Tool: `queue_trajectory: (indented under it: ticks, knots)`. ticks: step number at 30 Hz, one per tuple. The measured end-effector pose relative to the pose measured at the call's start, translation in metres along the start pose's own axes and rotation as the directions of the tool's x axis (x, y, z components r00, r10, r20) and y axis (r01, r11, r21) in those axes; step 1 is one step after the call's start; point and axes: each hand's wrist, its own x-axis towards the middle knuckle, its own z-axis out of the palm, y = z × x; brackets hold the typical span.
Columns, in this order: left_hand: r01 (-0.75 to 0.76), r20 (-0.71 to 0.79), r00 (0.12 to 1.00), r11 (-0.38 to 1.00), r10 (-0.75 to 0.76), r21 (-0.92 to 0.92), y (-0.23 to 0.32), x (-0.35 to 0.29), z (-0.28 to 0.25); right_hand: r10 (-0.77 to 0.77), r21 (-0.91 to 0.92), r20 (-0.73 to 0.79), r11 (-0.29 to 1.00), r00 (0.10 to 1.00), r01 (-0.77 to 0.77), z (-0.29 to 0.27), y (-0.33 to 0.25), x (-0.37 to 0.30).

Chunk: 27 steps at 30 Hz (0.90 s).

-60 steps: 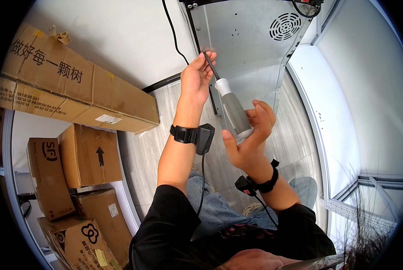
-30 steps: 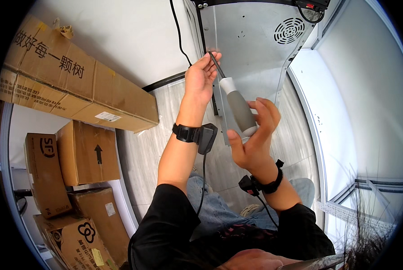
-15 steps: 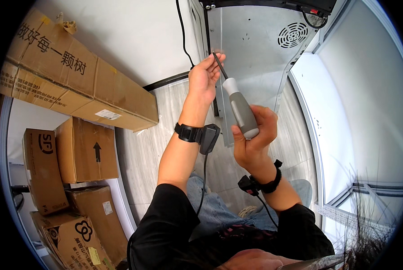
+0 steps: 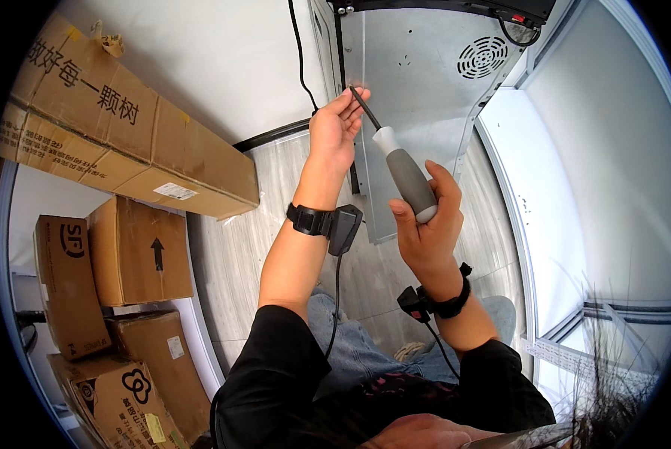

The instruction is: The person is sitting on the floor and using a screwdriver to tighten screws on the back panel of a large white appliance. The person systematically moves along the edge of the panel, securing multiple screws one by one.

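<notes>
A screwdriver [image 4: 409, 178] with a thick grey handle, pale collar and dark shaft slants up and left. My right hand [image 4: 432, 232] grips the butt of its handle, thumb on one side and the forefinger raised off the grip. At the shaft's far end, my left hand [image 4: 334, 133] has its thumb and fingertips closed about the tip. The tip meets the left edge of a grey metal panel [image 4: 418, 97]; any screw there is too small or hidden to make out.
Round vent slots [image 4: 483, 57] and a black cable [image 4: 521, 34] are at the panel's upper right. A long carton [image 4: 126, 112] leans at the left, with several cardboard boxes [image 4: 141, 254] stacked below it. White framed walling [image 4: 605, 150] borders the right. Wires trail from black wrist straps [image 4: 311, 219].
My right hand has loosened and shifted on the handle, its forefinger lifting away. The screwdriver has tilted slightly, while my left fingers stay at its tip.
</notes>
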Motion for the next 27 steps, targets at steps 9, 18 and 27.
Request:
queue_trajectory:
  ticks: [9, 18, 27]
  knots:
    - [0.164, 0.012, 0.986, 0.964, -0.166, -0.208, 0.009, 0.001, 0.006, -0.04, -0.032, 0.004, 0.999, 0.999, 0.04, 0.003, -0.002, -0.004]
    - [0.178, -0.015, 0.981, 0.928, -0.194, -0.327, 0.011, 0.0, 0.013, -0.062, -0.081, 0.041, 0.995, 0.997, 0.065, -0.004, -0.002, -0.001]
    - [0.104, -0.055, 0.99, 0.948, -0.127, -0.301, 0.003, 0.0, 0.013, 0.092, 0.117, -0.095, 0.99, 0.991, -0.08, -0.021, 0.025, -0.021]
